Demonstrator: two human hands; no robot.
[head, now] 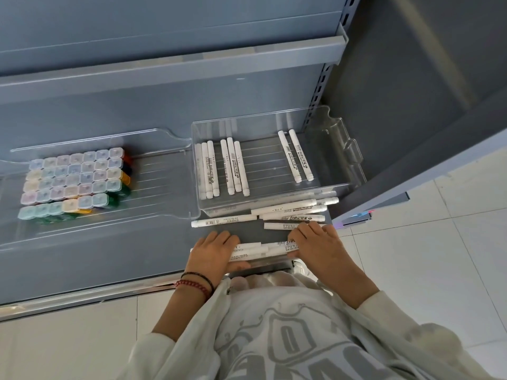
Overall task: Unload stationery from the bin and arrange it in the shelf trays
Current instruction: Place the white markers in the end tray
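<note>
On the grey shelf [109, 259], mid-frame, the left tray [159, 193] held colour-capped pens [74, 179] and the right tray [266, 163] eight white markers [236, 168]. Loose markers [290, 217] lay before it, unplaced. The left hand [212, 252] and right hand [319, 245] curled around a marker bundle [260, 249], lower centre.

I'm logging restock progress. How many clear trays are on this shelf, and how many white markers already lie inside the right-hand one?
Clear trays: 2, the left tray and the right tray
White markers inside the right tray: 8, lying as 3, 3 and 2
Total: 10
</note>
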